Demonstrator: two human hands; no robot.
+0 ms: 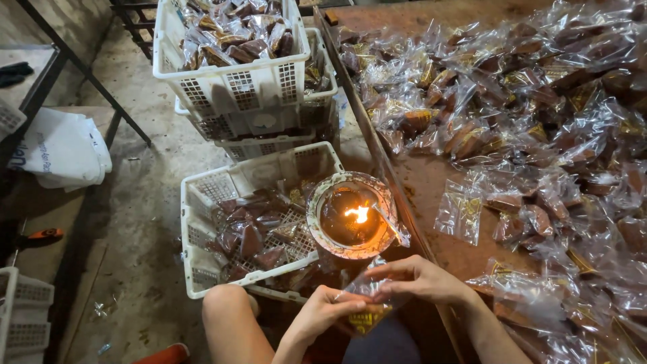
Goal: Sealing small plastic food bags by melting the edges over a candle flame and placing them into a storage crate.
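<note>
So, using the flame bowl (352, 216) as the anchor and going left to right: far left of it there's a white bag (64, 148) on the floor, and an orange-handled tool (40, 236) below that. Right up against the bowl's left side is a white plastic crate (202, 222) partly filled with wrapped brown pieces, with more stacked crates (229, 81) behind it. The bowl itself sits at the edge of the bench (431, 182), small flame burning in the middle.

Just below the bowl, the left hand (322, 313) and right hand (421, 278) are together on one clear packet (369, 307). Fingers of both are pinched shut on its upper part, thumb against forefinger.

My guess on handling: the packet's light, the film is thin, crinkly and slippery, and it'll melt quickly near heat. Best grip looks like the empty film near the open end, not the brown piece inside.

Right of the bowl, the bench is heaped with a pile of packets (539, 101).
</note>
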